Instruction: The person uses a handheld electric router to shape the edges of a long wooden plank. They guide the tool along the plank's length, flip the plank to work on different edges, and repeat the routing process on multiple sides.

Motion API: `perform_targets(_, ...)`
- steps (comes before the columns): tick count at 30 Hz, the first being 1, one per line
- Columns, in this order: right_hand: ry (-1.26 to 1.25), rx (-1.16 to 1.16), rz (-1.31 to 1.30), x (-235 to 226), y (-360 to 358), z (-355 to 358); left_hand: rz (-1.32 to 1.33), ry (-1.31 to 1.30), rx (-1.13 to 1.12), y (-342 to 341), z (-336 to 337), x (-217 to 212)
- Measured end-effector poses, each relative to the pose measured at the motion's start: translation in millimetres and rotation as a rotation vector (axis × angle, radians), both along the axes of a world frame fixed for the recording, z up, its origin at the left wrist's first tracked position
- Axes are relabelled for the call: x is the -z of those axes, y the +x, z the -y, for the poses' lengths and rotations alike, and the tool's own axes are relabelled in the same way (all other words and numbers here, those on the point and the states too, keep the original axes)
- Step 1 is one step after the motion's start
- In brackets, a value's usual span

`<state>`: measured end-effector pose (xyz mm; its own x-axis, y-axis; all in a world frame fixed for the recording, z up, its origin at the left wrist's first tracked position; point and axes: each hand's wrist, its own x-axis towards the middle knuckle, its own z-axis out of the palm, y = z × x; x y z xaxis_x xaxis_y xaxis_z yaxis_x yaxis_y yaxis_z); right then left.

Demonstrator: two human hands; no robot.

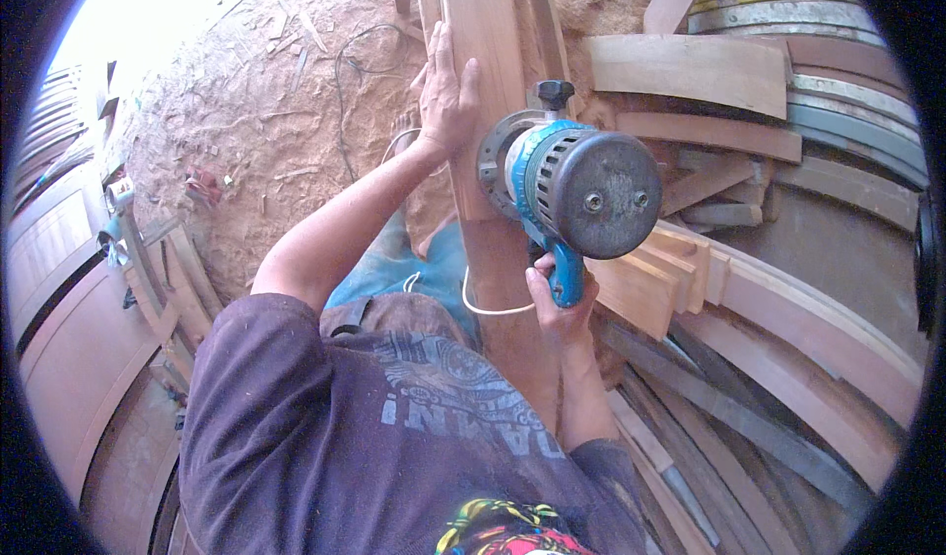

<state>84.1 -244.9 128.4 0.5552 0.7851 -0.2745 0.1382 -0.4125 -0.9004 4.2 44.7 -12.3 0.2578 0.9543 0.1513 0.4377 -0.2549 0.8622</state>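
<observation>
A light wooden board (483, 33) lies lengthwise in front of me, running away toward the top of the view. My left hand (450, 102) rests on its left edge, fingers stretched out and thumb apart, holding nothing. A blue router (596, 195) with a dark round motor cap and a black knob is at the board's right edge, its round metal base turned toward the wood. My right hand (567, 304) is wrapped round the router's blue rear handle. From near that handle a pale cord (478, 305) loops to the left. The router's bit is hidden.
Curved wooden pieces (690, 70) and long strips are stacked on the right. Short light blocks (631, 289) stand near my right hand. Sawdust and shavings (266, 92) cover the ground at left, with a dark cable (340, 82) across them. Wooden panels (94, 348) with clamps are farther left.
</observation>
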Motion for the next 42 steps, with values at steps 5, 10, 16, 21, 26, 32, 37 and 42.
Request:
perform_targets(5,0.009,0.020,-0.032,7.6,4.2,-12.8,0.021,-0.028,0.012,-1.1,1.6,-3.5)
perform_targets(10,0.106,-0.019,0.109,24.6,7.9,-17.5,0.041,-0.069,0.025,-3.5,1.9,-12.2)
perform_targets(16,0.035,-0.004,-0.032,8.7,14.0,-47.7,0.044,-0.133,0.069,-8.7,1.9,-21.5)
perform_targets(21,0.058,0.023,0.011,12.3,14.5,-65.5,0.081,-0.185,0.081,-17.2,1.5,-27.9)
perform_targets(26,-0.018,0.017,-0.021,10.5,19.5,-84.3,0.106,-0.216,0.088,-34.3,-27.1,-22.5)
perform_targets(32,0.059,0.036,0.061,17.9,23.0,-110.3,-0.026,-0.005,0.056,-12.7,-169.7,-18.7)
perform_targets(37,0.043,0.036,0.004,20.1,27.7,-124.4,-0.101,0.078,0.046,16.2,-312.5,17.2)
perform_targets(42,0.018,-0.010,-0.018,15.1,37.4,-150.5,-0.256,0.091,0.025,44.0,-370.5,21.1)
